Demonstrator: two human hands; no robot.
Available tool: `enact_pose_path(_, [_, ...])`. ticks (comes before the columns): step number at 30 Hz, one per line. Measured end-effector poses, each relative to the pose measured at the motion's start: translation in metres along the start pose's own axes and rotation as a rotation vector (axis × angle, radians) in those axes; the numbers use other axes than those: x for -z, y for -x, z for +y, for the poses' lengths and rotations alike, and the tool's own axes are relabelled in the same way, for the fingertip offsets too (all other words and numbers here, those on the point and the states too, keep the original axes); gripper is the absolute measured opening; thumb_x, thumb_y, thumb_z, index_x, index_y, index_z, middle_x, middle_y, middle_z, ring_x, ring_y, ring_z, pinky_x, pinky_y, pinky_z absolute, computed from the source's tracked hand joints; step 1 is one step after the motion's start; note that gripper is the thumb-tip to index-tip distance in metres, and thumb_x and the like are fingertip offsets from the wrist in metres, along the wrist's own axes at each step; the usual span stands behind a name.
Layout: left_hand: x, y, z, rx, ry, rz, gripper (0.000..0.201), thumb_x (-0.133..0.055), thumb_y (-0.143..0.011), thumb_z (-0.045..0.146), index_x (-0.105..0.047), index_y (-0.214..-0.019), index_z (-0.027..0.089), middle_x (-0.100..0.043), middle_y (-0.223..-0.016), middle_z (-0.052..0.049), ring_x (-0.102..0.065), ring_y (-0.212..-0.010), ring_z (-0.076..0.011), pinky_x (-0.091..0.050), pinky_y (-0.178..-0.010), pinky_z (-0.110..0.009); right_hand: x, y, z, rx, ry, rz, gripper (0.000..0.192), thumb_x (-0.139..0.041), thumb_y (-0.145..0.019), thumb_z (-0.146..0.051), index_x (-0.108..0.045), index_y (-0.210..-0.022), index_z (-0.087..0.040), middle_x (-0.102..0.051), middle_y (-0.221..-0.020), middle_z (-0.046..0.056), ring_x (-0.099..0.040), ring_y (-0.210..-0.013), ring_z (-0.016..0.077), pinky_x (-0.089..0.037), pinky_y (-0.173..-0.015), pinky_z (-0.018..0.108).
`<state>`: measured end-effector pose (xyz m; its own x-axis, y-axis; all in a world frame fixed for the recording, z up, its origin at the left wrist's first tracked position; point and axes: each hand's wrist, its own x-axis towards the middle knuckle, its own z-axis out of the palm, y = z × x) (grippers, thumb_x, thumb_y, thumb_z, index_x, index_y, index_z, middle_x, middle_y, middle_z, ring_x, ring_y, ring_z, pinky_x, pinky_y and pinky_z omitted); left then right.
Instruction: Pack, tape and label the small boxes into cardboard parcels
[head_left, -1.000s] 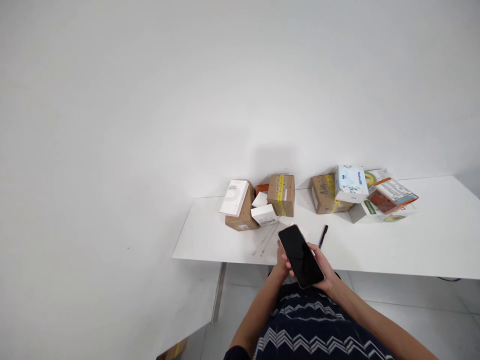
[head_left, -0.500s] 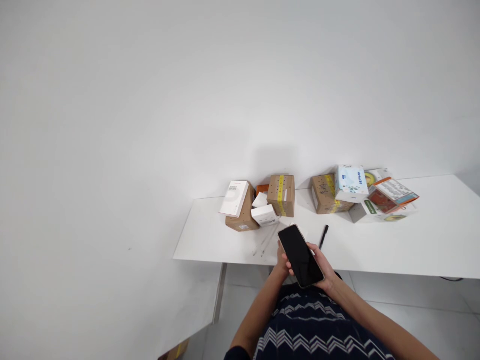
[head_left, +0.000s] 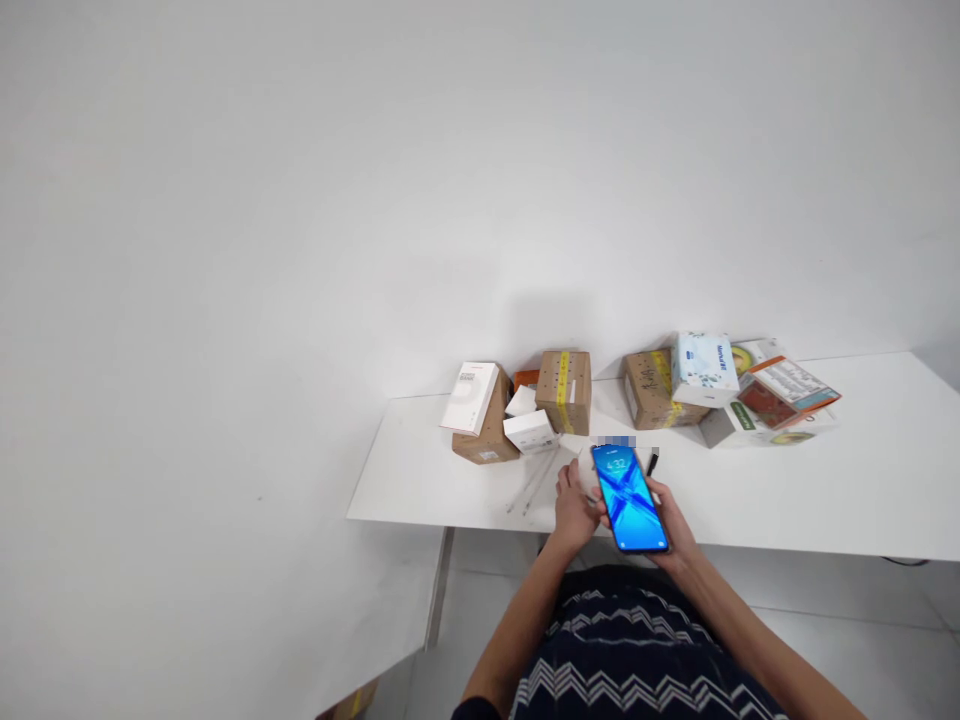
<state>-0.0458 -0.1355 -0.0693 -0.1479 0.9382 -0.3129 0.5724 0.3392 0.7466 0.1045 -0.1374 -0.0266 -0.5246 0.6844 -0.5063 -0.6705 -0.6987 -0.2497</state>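
**Phone screen lights up in the right hand**

The phone (head_left: pixel 630 498) is held over the near edge of the white table (head_left: pixel 825 500), its screen now lit with a blue pattern where half a second ago it was black. It has also shifted a little to the right and farther over the table. The right hand (head_left: pixel 670 520) is closed around it from beneath and the right side, fingers wrapped on the edge. The left hand (head_left: pixel 574 505) has come off the phone's underside and sits just beside its left edge, fingers loosely curled and holding nothing that shows (whether a fingertip touches the casing cannot be told). The lit screen suggests the phone has been woken for use.

Just beyond the phone lies a black pen (head_left: pixel 652 462). Farther back stand a taped cardboard box (head_left: pixel 564 389), a small white box (head_left: pixel 529 430), a second cardboard box (head_left: pixel 654 388) and a tissue box (head_left: pixel 703 368).
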Motion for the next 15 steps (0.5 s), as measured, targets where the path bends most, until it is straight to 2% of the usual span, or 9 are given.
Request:
enact_pose_path(4, [-0.004,0.001,-0.002,-0.088,-0.049,0.06,0.082,-0.065,-0.067,0.024,-0.027,-0.139,0.021,-0.038,-0.134,-0.011,-0.038,-0.125,-0.0252,-0.033,-0.103,-0.032,0.034,0.004,-0.032,0.203,0.078,0.197,0.047,-0.051,-0.078,-0.044,-0.059,-0.114,-0.016,-0.071,-0.098,0.013,-0.068,-0.084,0.0281,-0.055,-0.075,0.045])
enact_pose_path(6, [-0.006,-0.002,-0.004,-0.102,-0.068,0.071,0.082,-0.064,-0.066,0.021,-0.028,-0.139,0.019,-0.04,-0.132,-0.012,-0.038,-0.125,-0.0253,-0.033,-0.103,-0.032,0.062,0.002,-0.047,0.308,0.211,0.396,0.049,-0.05,-0.075,-0.048,-0.059,-0.112,-0.017,-0.07,-0.091,0.012,-0.067,-0.079,0.0267,-0.055,-0.072,0.044])
enact_pose_path(8, [-0.005,-0.006,-0.008,-0.127,-0.092,0.077,0.082,-0.062,-0.064,0.016,-0.03,-0.138,0.018,-0.042,-0.131,-0.013,-0.038,-0.125,-0.026,-0.032,-0.104,-0.033,0.095,0.0,-0.059,0.387,0.496,0.716,0.049,-0.055,-0.07,-0.047,-0.058,-0.111,-0.019,-0.067,-0.082,0.009,-0.066,-0.074,0.0251,-0.054,-0.073,0.043])
enact_pose_path(10, [0.001,-0.011,-0.013,-0.145,-0.121,0.084,0.08,-0.061,-0.061,0.013,-0.034,-0.136,0.017,-0.044,-0.128,-0.013,-0.039,-0.124,-0.0268,-0.032,-0.105,-0.034,0.127,0.001,-0.068,0.4,0.941,0.938,0.053,-0.061,-0.066,-0.049,-0.058,-0.112,-0.024,-0.065,-0.079,0.007,-0.065,-0.081,0.03,-0.051,-0.078,0.047])
enact_pose_path(12, [0.012,-0.016,-0.02,-0.151,-0.15,0.099,0.078,-0.061,-0.059,0.011,-0.038,-0.134,0.016,-0.047,-0.124,-0.012,-0.041,-0.122,-0.0274,-0.033,-0.105,-0.036,0.155,0.005,-0.074,0.381,1.344,1.054,0.052,-0.061,-0.064,-0.05,-0.06,-0.11,-0.025,-0.064,-0.085,0.012,-0.06,-0.095,0.0387,-0.046,-0.085,0.054])
enact_pose_path(15, [0.033,-0.024,-0.036,-0.153,-0.191,0.146,0.076,-0.06,-0.058,0.009,-0.04,-0.132,0.017,-0.048,-0.123,-0.012,-0.043,-0.121,-0.0277,-0.034,-0.105,-0.038,0.184,0.011,-0.078,0.443,1.784,1.093,0.054,-0.057,-0.068,-0.047,-0.057,-0.117,-0.025,-0.059,-0.11,0.02,-0.053,-0.107,0.0447,-0.041,-0.087,0.059])
